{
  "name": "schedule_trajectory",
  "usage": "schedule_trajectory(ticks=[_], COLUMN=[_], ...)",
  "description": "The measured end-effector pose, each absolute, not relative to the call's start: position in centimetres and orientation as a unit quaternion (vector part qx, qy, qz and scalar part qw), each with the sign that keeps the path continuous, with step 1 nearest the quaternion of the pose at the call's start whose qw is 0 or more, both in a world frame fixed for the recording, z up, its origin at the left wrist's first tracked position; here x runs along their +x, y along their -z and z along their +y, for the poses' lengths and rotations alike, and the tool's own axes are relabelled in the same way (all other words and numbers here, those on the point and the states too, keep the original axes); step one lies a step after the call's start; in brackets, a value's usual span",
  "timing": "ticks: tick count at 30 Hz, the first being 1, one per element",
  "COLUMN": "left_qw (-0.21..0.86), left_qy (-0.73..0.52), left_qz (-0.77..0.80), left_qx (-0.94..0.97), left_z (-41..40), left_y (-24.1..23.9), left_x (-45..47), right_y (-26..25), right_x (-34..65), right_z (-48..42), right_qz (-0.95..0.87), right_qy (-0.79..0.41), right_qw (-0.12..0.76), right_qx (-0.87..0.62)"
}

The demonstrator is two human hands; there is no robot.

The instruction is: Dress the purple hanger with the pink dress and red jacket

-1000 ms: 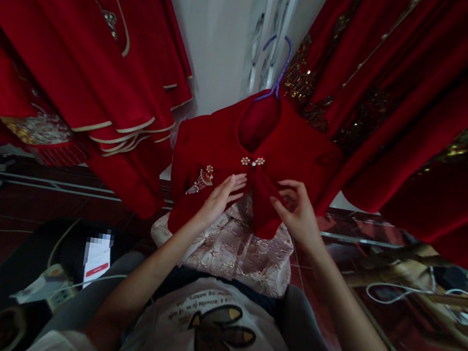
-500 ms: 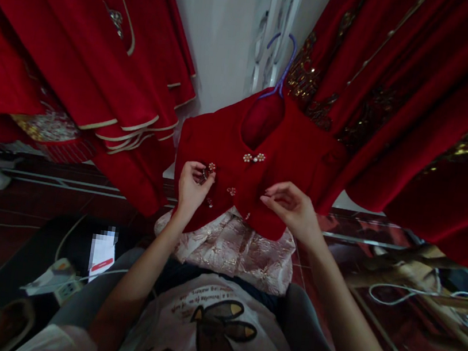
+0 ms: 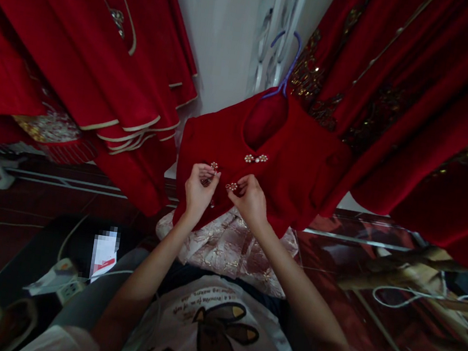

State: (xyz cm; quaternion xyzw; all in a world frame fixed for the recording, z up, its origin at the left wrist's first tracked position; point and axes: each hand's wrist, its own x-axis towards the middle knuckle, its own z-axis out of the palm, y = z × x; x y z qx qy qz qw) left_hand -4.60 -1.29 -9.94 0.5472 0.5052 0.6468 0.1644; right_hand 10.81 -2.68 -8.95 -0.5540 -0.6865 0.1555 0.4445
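A short red jacket (image 3: 292, 160) hangs in front of me on a purple hanger (image 3: 293, 62). Its collar is joined by a frog fastener (image 3: 256, 159) with beaded flower ends. My left hand (image 3: 200, 191) pinches the front panel at another beaded flower fastener (image 3: 214, 166); its fingers partly cover what they grip. Close beside it, my right hand (image 3: 252, 201) has a flower-shaped fastener (image 3: 231, 187) between thumb and fingers. Below the jacket, a pale pink patterned cloth (image 3: 240, 252) lies over my lap.
Red garments with cream edging (image 3: 114, 65) hang on the left, and red ones with gold sequins (image 3: 382, 115) on the right. A white cabinet (image 3: 223, 34) stands behind. Down at the left are a power strip (image 3: 70, 291) and cables; wooden pieces (image 3: 416, 271) lie at the right.
My right hand has moved left from the jacket's right side and taken hold of the middle flower fastener. My left hand keeps its grip, shifted slightly.
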Motion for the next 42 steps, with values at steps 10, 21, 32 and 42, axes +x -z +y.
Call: schedule_trajectory(ticks=[10,21,32,42], left_qw=[0.317,0.348,0.330,0.183], left_qy=[-0.685,-0.667,-0.673,-0.588], left_qz=[0.455,0.448,0.462,0.498], left_qx=[0.473,0.483,0.474,0.610], left_z=[-0.5,0.0,0.2,0.1], left_y=[9.4,9.0,8.9,7.8], left_x=[-4.7,-4.8,-4.6,-6.0], right_y=[5.8,6.1,6.0,6.1], right_x=[8.8,8.3,8.2,8.1], right_z=[-0.5,0.1,1.0,0.9], right_qz=[-0.664,-0.649,-0.628,-0.635], right_qy=[-0.258,-0.321,-0.282,-0.262], right_qw=[0.517,0.522,0.540,0.539], right_qx=[-0.475,-0.451,-0.485,-0.488])
